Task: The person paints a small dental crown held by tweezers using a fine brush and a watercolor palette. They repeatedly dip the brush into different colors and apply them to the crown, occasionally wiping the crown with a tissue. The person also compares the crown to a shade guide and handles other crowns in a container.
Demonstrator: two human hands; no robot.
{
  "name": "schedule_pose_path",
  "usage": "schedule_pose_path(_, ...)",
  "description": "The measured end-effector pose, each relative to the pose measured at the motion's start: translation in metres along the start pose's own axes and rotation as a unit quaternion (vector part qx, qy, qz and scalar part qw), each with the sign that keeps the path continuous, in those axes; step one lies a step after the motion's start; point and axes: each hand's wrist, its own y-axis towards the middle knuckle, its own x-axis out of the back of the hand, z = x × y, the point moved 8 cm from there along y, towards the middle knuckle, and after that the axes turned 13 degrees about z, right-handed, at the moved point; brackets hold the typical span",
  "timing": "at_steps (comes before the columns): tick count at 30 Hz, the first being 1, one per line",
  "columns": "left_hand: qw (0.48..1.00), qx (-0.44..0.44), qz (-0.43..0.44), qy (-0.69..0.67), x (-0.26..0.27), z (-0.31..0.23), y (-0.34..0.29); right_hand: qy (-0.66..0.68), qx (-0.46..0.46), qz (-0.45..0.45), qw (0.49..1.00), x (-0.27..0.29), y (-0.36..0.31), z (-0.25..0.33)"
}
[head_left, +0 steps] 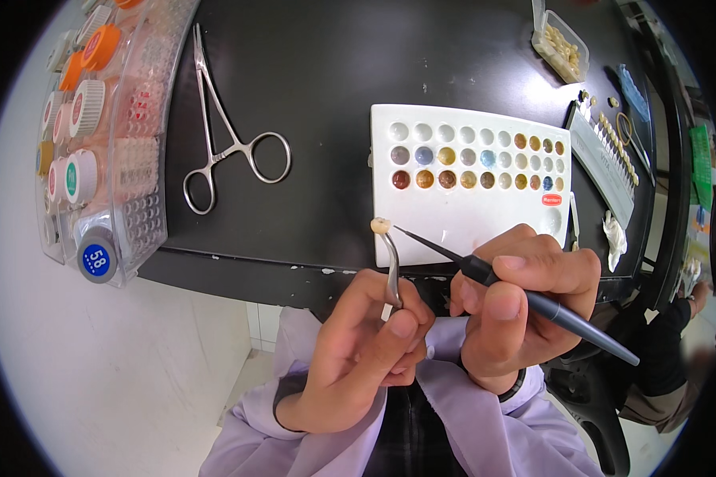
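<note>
My left hand (356, 356) is closed around a curved metal clamp (394, 270), most of it hidden in my fingers. Its upward tip grips a small cream-coloured dental crown (380, 226). In a pen grip, my right hand (533, 306) holds a fine-tipped brush (581, 321) with a dark grey handle. The brush tip points left at the crown, just beside it; I cannot tell whether they touch. Behind both hands lies a white ceramic palette (469, 219), its small round wells partly filled with brown, amber, grey and blue stains.
Scissor-handled metal forceps (231, 151) lie on the black table (318, 63). A clear rack (139, 159) of capped bottles stands left. Toward the right are a box of tooth-shaped pieces (561, 49), a shade guide (605, 163) and a crumpled tissue (614, 241). Another person's arm (676, 326) shows far right.
</note>
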Motion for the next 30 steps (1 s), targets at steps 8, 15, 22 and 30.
schedule_pose_path(8, 1.0, -0.006, 0.004, 0.014, -0.0003, -0.0001, 0.0006, -0.075, 0.013, -0.01, 0.997, -0.0014, 0.0005, 0.0027)
schedule_pose_path(15, 1.0, -0.009, -0.004, 0.019, -0.0006, -0.0003, 0.0008, -0.021, 0.0, -0.022, 1.0, 0.0016, -0.0002, 0.0007)
schedule_pose_path(22, 1.0, -0.007, -0.005, 0.015, 0.0003, 0.0014, -0.0004, 0.029, -0.001, -0.012, 1.0, 0.0025, 0.0001, -0.0001)
schedule_pose_path(30, 0.999, -0.016, -0.008, 0.035, -0.0008, -0.0001, 0.0007, 0.021, 0.023, 0.006, 0.999, -0.0005, 0.0023, -0.0001)
